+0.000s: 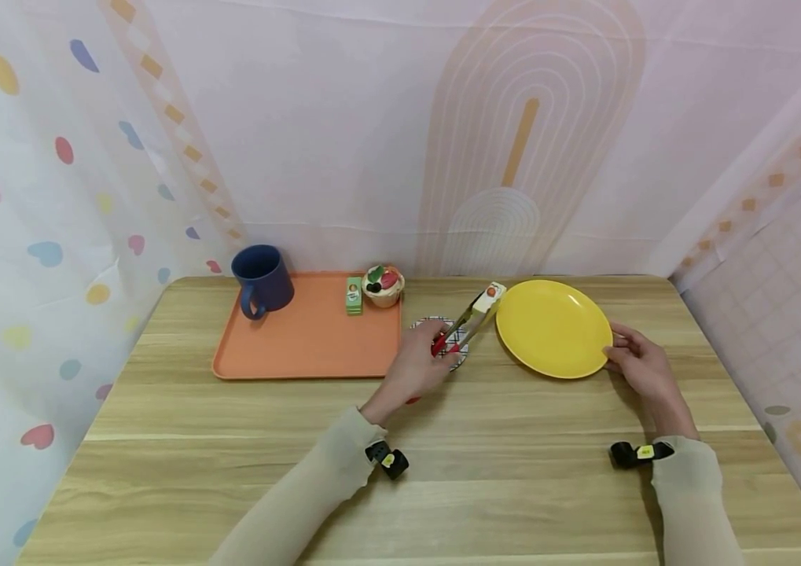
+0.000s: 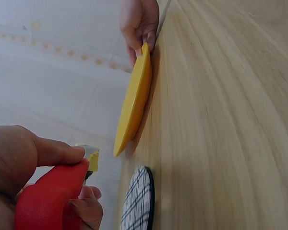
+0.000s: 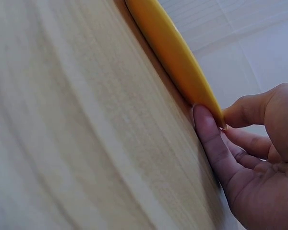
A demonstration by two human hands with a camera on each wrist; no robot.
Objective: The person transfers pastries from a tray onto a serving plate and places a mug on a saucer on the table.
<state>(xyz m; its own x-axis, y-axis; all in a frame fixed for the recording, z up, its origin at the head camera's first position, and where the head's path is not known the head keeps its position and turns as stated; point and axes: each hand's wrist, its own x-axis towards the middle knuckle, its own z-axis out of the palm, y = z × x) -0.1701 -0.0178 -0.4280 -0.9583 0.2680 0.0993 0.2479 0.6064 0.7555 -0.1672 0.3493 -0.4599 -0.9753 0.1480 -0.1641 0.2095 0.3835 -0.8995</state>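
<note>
My left hand (image 1: 420, 360) grips red-handled tongs (image 1: 467, 321). Between the tips of the tongs is a small white cake piece (image 1: 490, 297) with an orange topping, held just left of the yellow plate (image 1: 552, 330). In the left wrist view the red handle (image 2: 50, 196) lies between thumb and fingers. My right hand (image 1: 644, 365) pinches the plate's right rim, thumb and fingers on either side of it, as the right wrist view shows the yellow rim (image 3: 182, 62). A checked round coaster (image 1: 458, 358) lies partly hidden under my left hand.
An orange tray (image 1: 308, 346) stands on the left of the wooden table (image 1: 499, 487). On it are a dark blue mug (image 1: 266, 279), a green cake piece (image 1: 354, 297) and a cupcake (image 1: 382, 287) with fruit on top. A patterned curtain (image 1: 343, 141) hangs behind the table.
</note>
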